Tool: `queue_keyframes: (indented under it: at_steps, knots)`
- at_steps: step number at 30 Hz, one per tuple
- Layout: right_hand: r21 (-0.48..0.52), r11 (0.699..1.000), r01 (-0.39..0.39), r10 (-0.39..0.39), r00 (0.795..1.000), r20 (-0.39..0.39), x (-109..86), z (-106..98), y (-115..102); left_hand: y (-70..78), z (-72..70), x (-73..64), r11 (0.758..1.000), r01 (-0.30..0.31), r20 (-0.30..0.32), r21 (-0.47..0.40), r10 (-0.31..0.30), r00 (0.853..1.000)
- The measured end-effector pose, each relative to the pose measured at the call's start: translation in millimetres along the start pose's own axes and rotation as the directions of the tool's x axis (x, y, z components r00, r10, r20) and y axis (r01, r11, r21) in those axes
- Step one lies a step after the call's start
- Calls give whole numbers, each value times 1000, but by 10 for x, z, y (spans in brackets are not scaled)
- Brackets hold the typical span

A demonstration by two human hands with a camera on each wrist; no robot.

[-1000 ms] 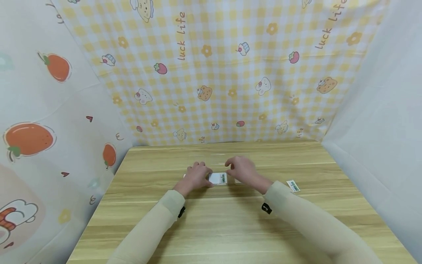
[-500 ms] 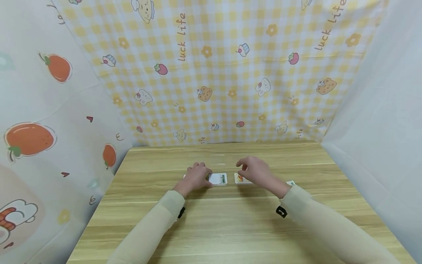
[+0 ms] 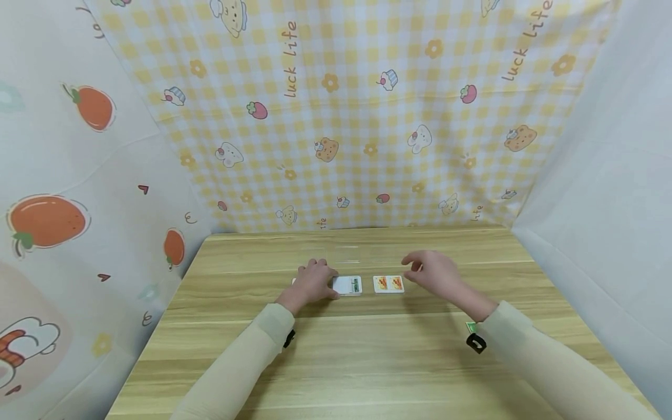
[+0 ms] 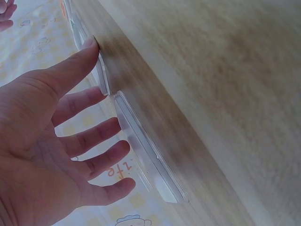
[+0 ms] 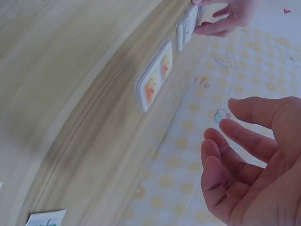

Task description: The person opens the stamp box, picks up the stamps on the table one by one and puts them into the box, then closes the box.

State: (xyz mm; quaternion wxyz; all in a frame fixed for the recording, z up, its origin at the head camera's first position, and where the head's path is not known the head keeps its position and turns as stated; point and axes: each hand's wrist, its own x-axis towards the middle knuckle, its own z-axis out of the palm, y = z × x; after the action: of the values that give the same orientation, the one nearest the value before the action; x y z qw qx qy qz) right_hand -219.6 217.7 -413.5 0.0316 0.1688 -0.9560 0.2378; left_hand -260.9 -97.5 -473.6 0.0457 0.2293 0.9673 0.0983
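My left hand [image 3: 314,281] reaches over a row of flat, clear-rimmed cases. Its thumb and index finger grip opposite edges of the middle case [image 3: 343,284], which is white with a small green picture card at its right end. Its other fingers spread over the left case [image 4: 150,153], mostly hidden from the head view. The right case [image 3: 388,284] shows two orange pictures side by side. Just right of it hovers my right hand [image 3: 433,273], fingers loosely curled and holding nothing, apart from the case.
Transparent rectangular pieces [image 3: 347,255] lie behind the cases. A small green card [image 3: 471,327] pokes out beside the right sleeve, and a picture card [image 5: 47,218] lies at lower left in the right wrist view. A patterned cloth [image 3: 357,116] hangs behind the wooden table [image 3: 341,361].
My right hand has moved right, away from the right case, uncovering both orange pictures. The right forearm now covers the picture card at right and reveals a green one. The left hand stays put.
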Motion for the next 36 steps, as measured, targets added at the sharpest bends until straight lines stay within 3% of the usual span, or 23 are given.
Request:
queue_keyframes:
  at_steps: [24, 36]
  knots:
    - [58, 994, -97, 97, 995, -12, -395, -267, 570, -2, -14, -22, 1000, -11, 7, -10, 11, 1000]
    - [34, 987, -156, 156, 988, -4, -585, -221, 949, 8, -29, -32, 1000, -5, 5, -16, 5, 1000]
